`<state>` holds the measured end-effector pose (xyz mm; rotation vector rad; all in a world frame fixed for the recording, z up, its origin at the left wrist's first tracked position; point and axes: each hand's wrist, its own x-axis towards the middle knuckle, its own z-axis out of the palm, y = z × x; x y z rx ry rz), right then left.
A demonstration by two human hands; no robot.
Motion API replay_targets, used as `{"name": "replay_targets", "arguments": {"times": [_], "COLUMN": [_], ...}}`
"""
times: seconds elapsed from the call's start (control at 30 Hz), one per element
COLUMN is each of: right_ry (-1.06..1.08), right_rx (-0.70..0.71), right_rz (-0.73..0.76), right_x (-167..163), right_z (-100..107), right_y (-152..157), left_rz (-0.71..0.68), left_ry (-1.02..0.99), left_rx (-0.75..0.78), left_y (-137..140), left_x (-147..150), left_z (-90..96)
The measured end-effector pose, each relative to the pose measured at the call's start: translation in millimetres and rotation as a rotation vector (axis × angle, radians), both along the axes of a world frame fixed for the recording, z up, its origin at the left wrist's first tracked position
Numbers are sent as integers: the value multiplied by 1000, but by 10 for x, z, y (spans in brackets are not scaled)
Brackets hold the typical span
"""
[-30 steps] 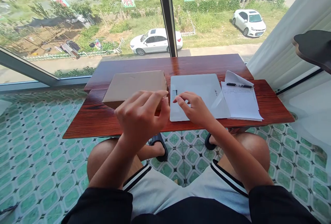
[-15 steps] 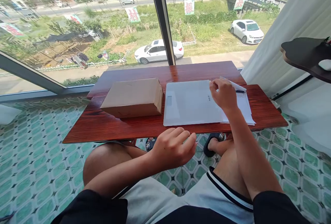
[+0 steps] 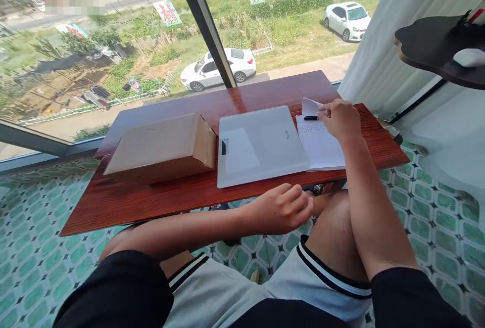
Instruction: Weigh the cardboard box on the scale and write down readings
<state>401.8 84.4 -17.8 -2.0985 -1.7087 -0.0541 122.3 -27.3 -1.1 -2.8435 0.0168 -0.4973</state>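
Observation:
My right hand (image 3: 341,121) is over the paper at the right of the table. Its thumb and forefinger are pinched together at the right end of a black pen (image 3: 311,118), which lies across the top of the written sheets (image 3: 324,148). The top edge of one sheet is turned up behind the pen. My left hand (image 3: 282,209) hangs loosely curled over my lap, in front of the table's front edge. Its fingers are bent in, with nothing seen in them; the underside is hidden. Nearest to it on the table is a flat whitish-grey panel (image 3: 253,148) with a small dark window.
A closed cardboard box (image 3: 162,146) sits on the left of the dark red wooden table (image 3: 182,194). To the right is a dark shelf (image 3: 428,55) holding a white mouse-like object (image 3: 470,57), beside a white curtain (image 3: 379,50). A large window is behind the table.
My right hand has moved from above the panel's right edge to the pen on the sheets. My left hand has shifted slightly right. The camera view has turned, so the table appears tilted.

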Motion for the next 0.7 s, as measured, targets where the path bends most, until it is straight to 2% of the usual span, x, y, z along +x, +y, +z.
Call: {"name": "replay_targets", "arguments": {"times": [0.17,0.33,0.53,0.7], "right_ry": [0,26,5,12], "right_rx": [-95,-134,-95,-95], "right_rz": [-49,-92,-86,-106], "right_x": [117,199,280,257], "right_z": [-56,-134,-220,-238], "right_y": [12,19,2,-19], "left_rz": [-108,-86,-91,-27], "left_ry": [-10,-18,-22,-57], "left_rx": [134,226,198,191], "left_y": [190,276,297,261], "left_x": [418,693,752,750], "left_z": [-152,-367,-507,-573]}}
